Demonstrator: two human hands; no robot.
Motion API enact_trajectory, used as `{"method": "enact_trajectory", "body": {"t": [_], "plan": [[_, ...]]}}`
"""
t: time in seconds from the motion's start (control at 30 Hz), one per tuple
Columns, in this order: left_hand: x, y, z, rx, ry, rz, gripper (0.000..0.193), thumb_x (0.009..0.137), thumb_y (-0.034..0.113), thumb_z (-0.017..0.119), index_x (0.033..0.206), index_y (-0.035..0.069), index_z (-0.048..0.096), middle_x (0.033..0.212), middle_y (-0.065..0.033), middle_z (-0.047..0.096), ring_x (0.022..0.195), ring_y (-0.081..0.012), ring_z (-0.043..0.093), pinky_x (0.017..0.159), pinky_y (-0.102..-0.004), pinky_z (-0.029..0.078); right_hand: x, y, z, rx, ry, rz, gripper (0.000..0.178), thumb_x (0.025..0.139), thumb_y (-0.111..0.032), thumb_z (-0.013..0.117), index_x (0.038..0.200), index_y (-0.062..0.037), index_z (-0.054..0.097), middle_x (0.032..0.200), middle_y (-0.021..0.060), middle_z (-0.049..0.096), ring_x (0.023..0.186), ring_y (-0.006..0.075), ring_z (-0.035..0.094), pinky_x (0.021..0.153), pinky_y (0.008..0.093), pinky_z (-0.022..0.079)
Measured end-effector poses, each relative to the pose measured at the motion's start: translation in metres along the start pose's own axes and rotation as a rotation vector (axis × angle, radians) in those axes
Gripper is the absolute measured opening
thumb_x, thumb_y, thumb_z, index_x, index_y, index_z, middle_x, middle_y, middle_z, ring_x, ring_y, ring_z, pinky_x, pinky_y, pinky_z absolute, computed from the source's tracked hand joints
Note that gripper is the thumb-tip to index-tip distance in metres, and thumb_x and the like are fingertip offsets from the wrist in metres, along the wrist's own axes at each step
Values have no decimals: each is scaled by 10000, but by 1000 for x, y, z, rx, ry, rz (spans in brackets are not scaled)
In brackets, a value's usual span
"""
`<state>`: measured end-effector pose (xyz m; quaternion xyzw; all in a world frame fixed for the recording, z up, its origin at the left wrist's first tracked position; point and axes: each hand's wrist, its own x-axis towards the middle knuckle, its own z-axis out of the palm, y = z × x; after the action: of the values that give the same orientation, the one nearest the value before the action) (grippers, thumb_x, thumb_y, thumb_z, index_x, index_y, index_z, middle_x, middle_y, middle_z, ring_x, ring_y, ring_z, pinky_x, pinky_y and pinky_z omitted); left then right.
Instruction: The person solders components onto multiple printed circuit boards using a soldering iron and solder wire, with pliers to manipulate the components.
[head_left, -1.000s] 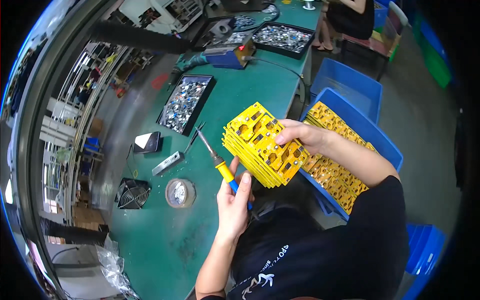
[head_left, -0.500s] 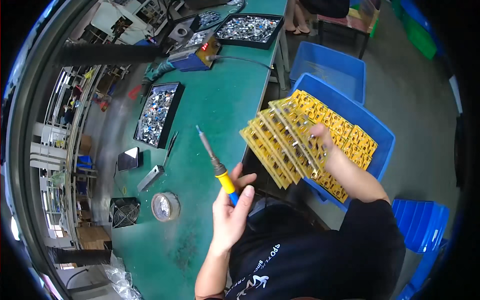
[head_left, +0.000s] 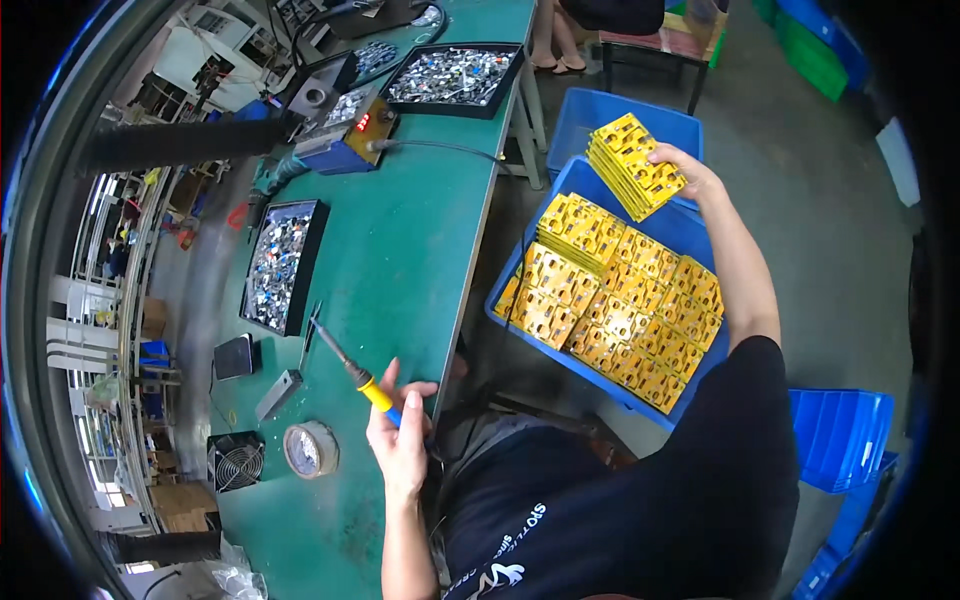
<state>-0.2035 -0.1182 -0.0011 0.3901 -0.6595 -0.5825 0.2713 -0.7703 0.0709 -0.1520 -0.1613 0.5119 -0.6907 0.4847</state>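
A soldering iron [head_left: 372,388] with a yellow and blue handle rests in my left hand [head_left: 400,440], its tip pointing up and away over the green bench. The thumb lies along the handle, and some fingers are spread. On the far right, my right hand [head_left: 685,172] grips a stack of yellow circuit boards [head_left: 630,165] by its right edge, held above the far end of a blue bin [head_left: 712,376]. Piles of more yellow circuit boards [head_left: 640,285] fill much of that bin. Parts of the lower boards in the held stack are hidden.
On the green bench [head_left: 400,250] stand black trays of small components [head_left: 280,265], a soldering station [head_left: 350,140], a tape roll [head_left: 311,450], a fan [head_left: 236,461] and tweezers [head_left: 308,335]. A second blue bin [head_left: 590,115] stands beyond the first. A person's feet [head_left: 560,62] show behind it.
My right hand has carried the boards away from the bench edge to above the bin's far end; their yellow faces now show. My left hand still holds the iron. The whole view has shifted.
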Motion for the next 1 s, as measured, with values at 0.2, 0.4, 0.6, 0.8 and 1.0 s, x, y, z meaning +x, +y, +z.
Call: {"method": "enact_trajectory", "body": {"t": [0.2, 0.4, 0.6, 0.8, 1.0], "plan": [[-1, -6, -2, -29, 7, 6, 522, 1079, 180, 609, 1535, -22, 455, 980, -76, 742, 583, -22, 460, 545, -199, 387, 36, 24, -19, -71, -36, 155, 496, 853, -187, 737, 1314, -30, 644, 1244, 114, 742, 1078, 235, 741, 987, 416, 595], [-2, -8, 1, -9, 32, 26, 508, 1079, 178, 604, 1517, -38, 467, 942, -82, 736, 577, -22, 458, 546, -197, 386, 59, 49, -17, -116, -87, 303, 425, 859, -179, 753, 1246, -18, 685, 1191, 127, 768, 1020, 229, 761, 935, 414, 617], [-3, -5, 1, -6, 56, 10, 501, 1078, 178, 603, 1506, -49, 475, 921, -87, 733, 578, -31, 468, 551, -199, 394, 80, 57, -1, -163, -140, 395, 379, 843, -203, 746, 1184, -48, 688, 1130, 91, 767, 1011, 199, 748, 911, 404, 617], [-3, -4, 0, -15, 62, -28, 497, 1079, 176, 599, 1506, -45, 475, 913, -86, 728, 583, -34, 476, 559, -198, 400, 96, 63, -9, -190, -169, 438, 367, 863, -169, 755, 1202, -49, 683, 1142, 87, 764, 992, 206, 755, 897, 414, 624], [-3, -4, 1, -41, 61, -24, 480, 1080, 176, 604, 1494, -38, 490, 900, -79, 719, 587, -36, 477, 563, -200, 404, 90, 55, 3, -198, -283, 466, 514, 874, -107, 765, 1357, -10, 618, 1260, 129, 743, 1096, 217, 746, 963, 414, 619]]}}
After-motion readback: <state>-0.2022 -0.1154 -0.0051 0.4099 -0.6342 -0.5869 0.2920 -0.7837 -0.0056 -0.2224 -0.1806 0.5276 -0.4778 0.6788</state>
